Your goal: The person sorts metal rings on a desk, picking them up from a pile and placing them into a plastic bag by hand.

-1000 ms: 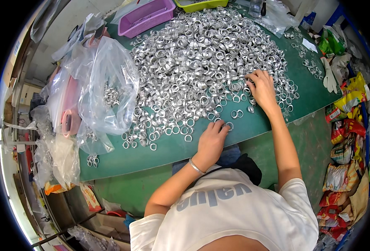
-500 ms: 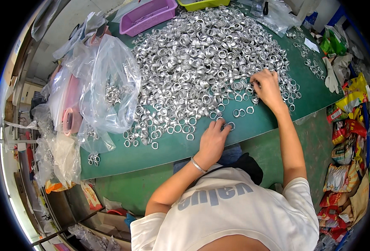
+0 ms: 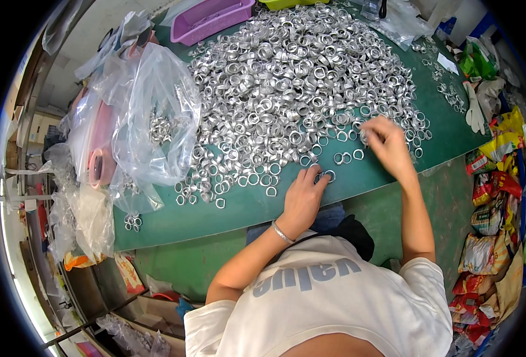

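A big heap of small silver metal rings (image 3: 292,89) covers the far part of a green table (image 3: 215,214). My left hand (image 3: 303,196) lies on the table near its front edge, fingertips pinched on a small stack of rings (image 3: 326,176). My right hand (image 3: 385,143) is at the heap's right front edge, fingers curled around one or two rings; exactly what it grips is hard to see. A few loose rings (image 3: 346,157) lie between the two hands. A silver bracelet sits on my left wrist.
A clear plastic bag (image 3: 155,113) with some rings stands at the table's left. A purple tray (image 3: 212,18) sits at the back. White gloves (image 3: 474,110) lie at the right edge. Snack packets (image 3: 489,214) pile on the floor right; more bags crowd the left.
My right hand has drawn back from the heap toward me and the left. My left hand has slid a little forward and right onto the small stack of rings.
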A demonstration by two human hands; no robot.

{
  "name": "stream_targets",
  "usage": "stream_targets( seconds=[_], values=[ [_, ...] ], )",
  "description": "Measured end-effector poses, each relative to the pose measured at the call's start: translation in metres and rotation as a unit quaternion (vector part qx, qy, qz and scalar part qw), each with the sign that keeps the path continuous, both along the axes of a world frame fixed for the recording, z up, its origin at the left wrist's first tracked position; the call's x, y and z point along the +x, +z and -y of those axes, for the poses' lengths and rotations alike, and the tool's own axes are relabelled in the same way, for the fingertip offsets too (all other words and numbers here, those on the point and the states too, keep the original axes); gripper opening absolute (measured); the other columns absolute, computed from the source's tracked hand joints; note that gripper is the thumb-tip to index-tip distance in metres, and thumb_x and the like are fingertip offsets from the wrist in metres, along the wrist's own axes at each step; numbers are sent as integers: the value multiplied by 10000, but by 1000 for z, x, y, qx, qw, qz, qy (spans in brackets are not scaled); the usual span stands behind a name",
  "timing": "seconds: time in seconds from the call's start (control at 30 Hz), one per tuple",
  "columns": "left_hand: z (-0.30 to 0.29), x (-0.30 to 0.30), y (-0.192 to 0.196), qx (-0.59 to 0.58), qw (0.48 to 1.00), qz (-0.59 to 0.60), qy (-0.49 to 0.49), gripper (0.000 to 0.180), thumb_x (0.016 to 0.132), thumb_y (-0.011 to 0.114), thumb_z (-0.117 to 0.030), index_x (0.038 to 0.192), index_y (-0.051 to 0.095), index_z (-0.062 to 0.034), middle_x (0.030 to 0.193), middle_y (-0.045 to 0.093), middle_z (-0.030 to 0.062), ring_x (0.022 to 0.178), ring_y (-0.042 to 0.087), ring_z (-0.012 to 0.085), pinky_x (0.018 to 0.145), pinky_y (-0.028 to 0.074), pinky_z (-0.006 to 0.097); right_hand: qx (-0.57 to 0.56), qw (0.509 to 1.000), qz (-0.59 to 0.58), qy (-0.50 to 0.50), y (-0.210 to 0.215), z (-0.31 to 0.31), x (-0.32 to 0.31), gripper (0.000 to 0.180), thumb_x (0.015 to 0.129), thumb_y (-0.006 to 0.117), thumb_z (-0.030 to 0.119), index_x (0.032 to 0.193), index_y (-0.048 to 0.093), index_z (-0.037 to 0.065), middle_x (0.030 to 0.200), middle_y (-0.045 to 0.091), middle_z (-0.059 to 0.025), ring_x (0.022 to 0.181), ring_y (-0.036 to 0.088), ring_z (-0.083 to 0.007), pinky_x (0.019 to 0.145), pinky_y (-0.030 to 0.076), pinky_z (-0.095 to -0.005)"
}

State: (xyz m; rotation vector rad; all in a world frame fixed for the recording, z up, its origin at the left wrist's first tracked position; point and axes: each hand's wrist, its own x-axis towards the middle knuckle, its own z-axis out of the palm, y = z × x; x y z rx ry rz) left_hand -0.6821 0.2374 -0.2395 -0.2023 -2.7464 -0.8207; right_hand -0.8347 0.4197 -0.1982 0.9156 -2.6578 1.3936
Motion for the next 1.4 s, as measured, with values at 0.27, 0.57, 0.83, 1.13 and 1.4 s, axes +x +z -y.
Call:
stream_targets(
  seconds=[0.27,0.57,0.83,1.13,1.4],
  values=[
    [-1,0,1,12,1000,9,-5,298,766,641,-26,1056,621,-94,1073,537,77,889,539,267,734,488,362,125,983,-48,124,-9,24,52,150,756,652,36,902,634,6,844,586,-104,840,547,-292,791,430,-397],
    [-8,-6,7,-18,998,49,-23,497,782,638,-50,1255,519,-146,1155,497,96,957,538,269,740,505,367,123,980,-120,97,-8,15,30,235,759,650,27,989,670,71,1077,558,-80,995,500,-272,855,400,-378],
    [-11,-17,12,-80,993,49,-78,541,720,597,25,1238,527,-114,1217,475,112,931,527,273,731,513,350,166,972,-163,43,-20,13,28,127,762,670,77,881,656,36,997,564,-68,976,490,-253,836,358,-373],
    [-13,-19,14,-85,992,54,-75,565,661,578,72,1210,511,-43,1250,453,126,935,533,288,730,509,337,83,978,-158,-103,-18,16,-16,35,782,643,76,795,650,45,850,592,-76,864,533,-284,767,381,-392],
    [-16,-23,14,-91,993,52,-63,491,736,577,29,1216,503,-37,1205,461,121,941,548,273,720,513,333,305,926,-159,-154,-32,40,-51,146,742,714,202,766,698,59,859,664,-98,930,569,-277,804,393,-410]
  ],
)
